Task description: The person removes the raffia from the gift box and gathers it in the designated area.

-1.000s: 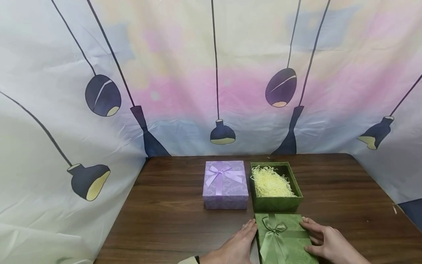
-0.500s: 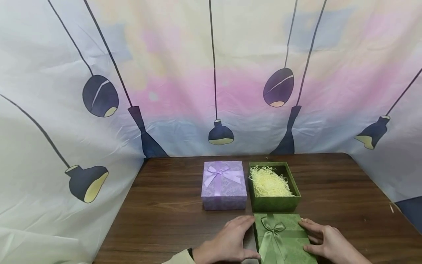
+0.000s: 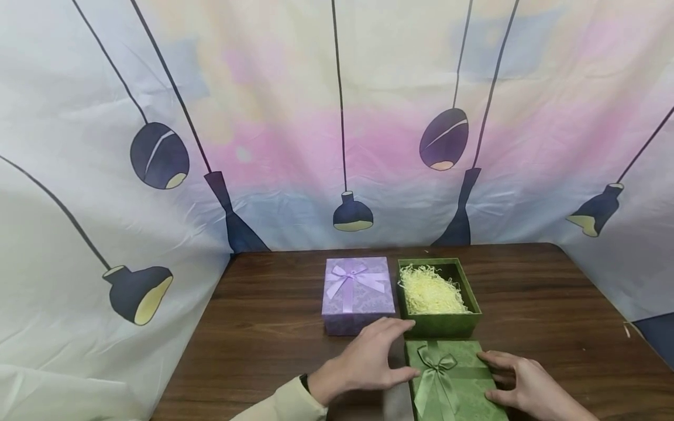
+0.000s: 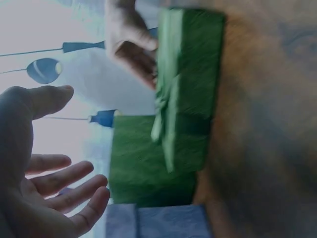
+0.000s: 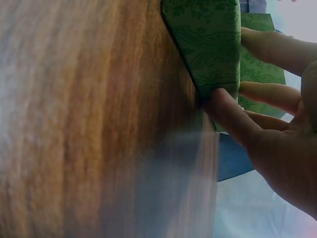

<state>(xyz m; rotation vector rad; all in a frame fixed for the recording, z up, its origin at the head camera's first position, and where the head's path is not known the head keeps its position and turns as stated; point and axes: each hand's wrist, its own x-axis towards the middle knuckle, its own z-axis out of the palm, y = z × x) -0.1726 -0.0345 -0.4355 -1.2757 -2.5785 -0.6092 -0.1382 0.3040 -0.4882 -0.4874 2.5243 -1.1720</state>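
Green card, patterned and topped with a satin bow, made up the lid (image 3: 453,380) that lay flat on the wooden surface (image 3: 263,345) at the near edge, just in front of the open green box (image 3: 439,298) filled with pale paper shred (image 3: 432,292). Head view: the right hand (image 3: 526,386) held the lid's right edge with curled fingers; the left hand (image 3: 368,359) hovered with a wide, relaxed grip above the lid's far left corner, near a lilac box (image 3: 359,294).

Left wrist view: the left hand (image 4: 34,168) showed spread fingers holding nothing, apart from the lid (image 4: 188,84); the right hand (image 4: 131,42) was seen at the lid's opposite side.

Right wrist view: the thumb and fingers of the right hand (image 5: 267,109) pinched the lid's side wall (image 5: 210,44), which sat on the surface (image 5: 89,119).

Judged from its thin walls and hollow form, the lid would be light and fairly stiff but liable to crush or flex if squeezed hard; the satin bow looked soft and easily flattened. The side walls at two opposite edges seemed the sound places to hold, kept clear of the bow.
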